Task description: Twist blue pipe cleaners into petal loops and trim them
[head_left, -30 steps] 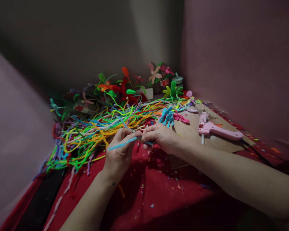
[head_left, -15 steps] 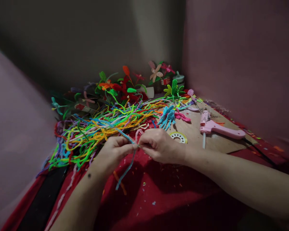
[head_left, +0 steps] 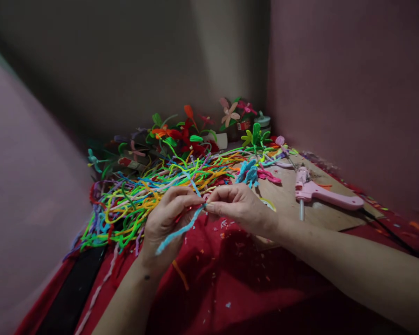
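Note:
A light blue pipe cleaner [head_left: 181, 231] runs between my fingertips, one end slanting down across my left hand and the other rising toward the pile. My left hand [head_left: 172, 218] pinches it from the left. From the right, my right hand [head_left: 239, 207] is closed on it at the same spot, thumb and forefinger together. The fingertips of both hands nearly touch. Behind them lies a big tangled pile of coloured pipe cleaners [head_left: 125, 209].
A pink glue gun [head_left: 328, 194] rests on a brown board [head_left: 275, 179] at the right, its cord trailing off. Blue pipe-cleaner pieces [head_left: 247, 173] lie beside it. Pipe-cleaner flowers [head_left: 229, 111] stand behind. Scraps dot the red cloth [head_left: 237, 288]; a black strip [head_left: 71, 291] lies left.
My left hand has turned and its fingers have shifted on the blue pipe cleaner. The pipe cleaner's lower end has swung left and up, across my left hand. The view has shifted slightly.

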{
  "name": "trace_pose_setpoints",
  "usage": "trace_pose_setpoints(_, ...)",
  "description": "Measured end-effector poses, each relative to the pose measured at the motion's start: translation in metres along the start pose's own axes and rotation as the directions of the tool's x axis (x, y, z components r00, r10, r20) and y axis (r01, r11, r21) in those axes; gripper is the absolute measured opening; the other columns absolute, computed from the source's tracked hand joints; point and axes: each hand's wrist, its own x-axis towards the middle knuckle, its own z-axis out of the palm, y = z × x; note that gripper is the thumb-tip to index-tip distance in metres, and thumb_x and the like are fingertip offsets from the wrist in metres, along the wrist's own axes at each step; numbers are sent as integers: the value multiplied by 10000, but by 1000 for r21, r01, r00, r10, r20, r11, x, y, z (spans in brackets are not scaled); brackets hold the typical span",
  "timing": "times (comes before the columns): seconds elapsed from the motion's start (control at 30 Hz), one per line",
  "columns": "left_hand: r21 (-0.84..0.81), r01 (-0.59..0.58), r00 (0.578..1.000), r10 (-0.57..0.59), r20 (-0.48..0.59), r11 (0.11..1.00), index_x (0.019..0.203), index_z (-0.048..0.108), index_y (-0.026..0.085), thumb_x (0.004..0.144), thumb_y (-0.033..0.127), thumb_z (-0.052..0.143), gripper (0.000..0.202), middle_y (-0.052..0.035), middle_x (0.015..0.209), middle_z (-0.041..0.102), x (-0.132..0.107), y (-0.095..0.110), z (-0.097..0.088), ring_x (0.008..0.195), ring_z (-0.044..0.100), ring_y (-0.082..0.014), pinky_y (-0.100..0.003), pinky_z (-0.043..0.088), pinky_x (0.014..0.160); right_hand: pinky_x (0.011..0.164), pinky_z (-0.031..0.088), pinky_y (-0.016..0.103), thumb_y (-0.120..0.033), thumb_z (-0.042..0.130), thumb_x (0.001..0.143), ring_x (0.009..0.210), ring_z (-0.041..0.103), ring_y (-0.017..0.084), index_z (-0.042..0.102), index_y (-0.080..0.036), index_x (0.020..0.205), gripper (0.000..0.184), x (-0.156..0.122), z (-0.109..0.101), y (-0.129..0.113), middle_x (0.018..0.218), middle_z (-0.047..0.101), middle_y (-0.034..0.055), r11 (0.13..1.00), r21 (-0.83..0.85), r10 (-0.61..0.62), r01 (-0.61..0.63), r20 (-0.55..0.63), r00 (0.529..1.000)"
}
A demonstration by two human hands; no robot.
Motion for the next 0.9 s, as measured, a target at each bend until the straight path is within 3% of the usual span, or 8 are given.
trace_pose_setpoints(0.1, 156, -61, 996, 49, 80, 986, 820, 673, 230, 777, 148, 612, 111, -18, 902, 582, 1, 4, -3, 873, 543, -143, -262, 429, 773, 582, 408, 233, -218, 568, 780, 582, 502, 93, 584, -144, 659, 142, -2, 1, -1, 626, 568, -4, 996, -81, -21, 24, 36, 999)
trace_pose_setpoints(0.2, 95, 149, 973, -164, 164, 984, 687, 608, 189, 787, 219, 599, 105, -3, 739, 548, 1, 6, -4, 740, 507, -136, -257, 412, 690, 575, 385, 242, -155, 519, 787, 586, 485, 103, 562, -146, 635, 159, -7, 3, 1, 613, 553, 11, 888, -389, -249, 245, 39, 968)
trace_pose_setpoints(0.27, -50, 403, 887, -377, 266, 914, 658, 560, 175, 799, 290, 574, 182, 10, 650, 501, 1, 6, -2, 646, 472, -124, -250, 399, 620, 585, 372, 261, -115, 484, 777, 606, 471, 120, 544, -142, 612, 178, -9, 5, 3, 613, 546, 33, 707, -575, -442, 413, 97, 892)
trace_pose_setpoints(0.33, -167, 569, 801, -496, 335, 805, 677, 545, 170, 795, 335, 566, 204, 17, 636, 482, 0, 4, 0, 614, 449, -115, -242, 386, 590, 590, 369, 270, -106, 473, 774, 617, 465, 128, 541, -140, 612, 179, -10, 7, 6, 616, 547, 45, 617, -645, -498, 451, 123, 858)
trace_pose_setpoints(0.4, -180, 607, 782, -541, 309, 774, 696, 544, 168, 780, 346, 582, 201, 25, 642, 467, 0, 3, 1, 603, 419, -102, -226, 366, 573, 594, 378, 256, -117, 483, 786, 618, 479, 118, 563, -139, 649, 160, -7, 7, 6, 636, 566, 35, 728, -591, -382, 347, 70, 921)
trace_pose_setpoints(0.47, -130, 590, 798, -551, 244, 797, 702, 541, 170, 780, 352, 586, 203, 34, 640, 457, 0, 2, 1, 586, 385, -90, -211, 339, 549, 566, 376, 232, -163, 508, 803, 589, 482, 98, 585, -138, 678, 148, -4, 5, 5, 635, 574, 14, 892, -426, -150, 148, 31, 988)
trace_pose_setpoints(0.6, -122, 580, 811, -557, 179, 805, 729, 531, 179, 812, 382, 547, 220, 42, 630, 477, 2, -1, -3, 563, 370, -82, -205, 310, 520, 500, 354, 222, -283, 569, 794, 507, 459, 81, 594, -125, 612, 243, 3, 2, 4, 562, 555, 0, 972, -158, 184, -174, 50, 982)
trace_pose_setpoints(0.9, -140, 628, 775, -599, 203, 765, 668, 549, 160, 769, 347, 600, 219, 38, 601, 494, 5, -3, -4, 561, 401, -77, -208, 321, 536, 512, 355, 217, -198, 643, 717, 484, 455, 64, 619, -125, 553, 181, 3, 1, 9, 504, 547, -25, 974, 18, 224, -225, 18, 974)
